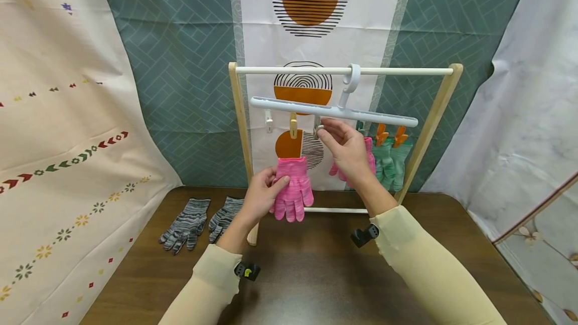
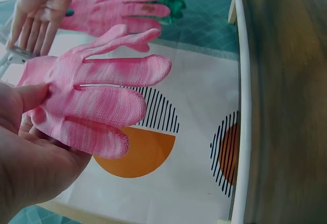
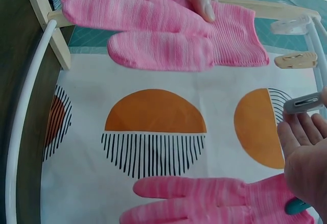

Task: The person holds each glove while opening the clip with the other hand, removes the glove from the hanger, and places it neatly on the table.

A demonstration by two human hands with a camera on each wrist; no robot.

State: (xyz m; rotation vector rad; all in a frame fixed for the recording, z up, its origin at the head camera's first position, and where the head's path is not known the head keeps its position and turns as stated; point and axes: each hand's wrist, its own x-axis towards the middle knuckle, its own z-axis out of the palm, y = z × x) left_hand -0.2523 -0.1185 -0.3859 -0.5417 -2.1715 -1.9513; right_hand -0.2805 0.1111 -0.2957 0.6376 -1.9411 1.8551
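Note:
My left hand (image 1: pixel 258 195) pinches a pink knit glove (image 1: pixel 293 189) by its side, thumb on the front, cuff up and fingers hanging down. My right hand (image 1: pixel 351 157) is raised just under the white hanger (image 1: pixel 293 106) and pinches a grey clothespin (image 3: pixel 302 103) that hangs from it. Nothing shows between this clothespin's jaws in the right wrist view. A second pink glove (image 3: pixel 194 203) hangs from a teal clothespin (image 3: pixel 296 206), partly hidden behind my right hand in the head view.
White (image 1: pixel 268 121) and beige (image 1: pixel 293 125) clothespins hang on the hanger's left. At right, orange clothespins (image 1: pixel 400 136) hold green gloves (image 1: pixel 398 164). The hanger hooks over a rack's white bar (image 1: pixel 293 70). Two grey striped gloves (image 1: pixel 186 224) lie on the brown table (image 1: pixel 307 275) at left.

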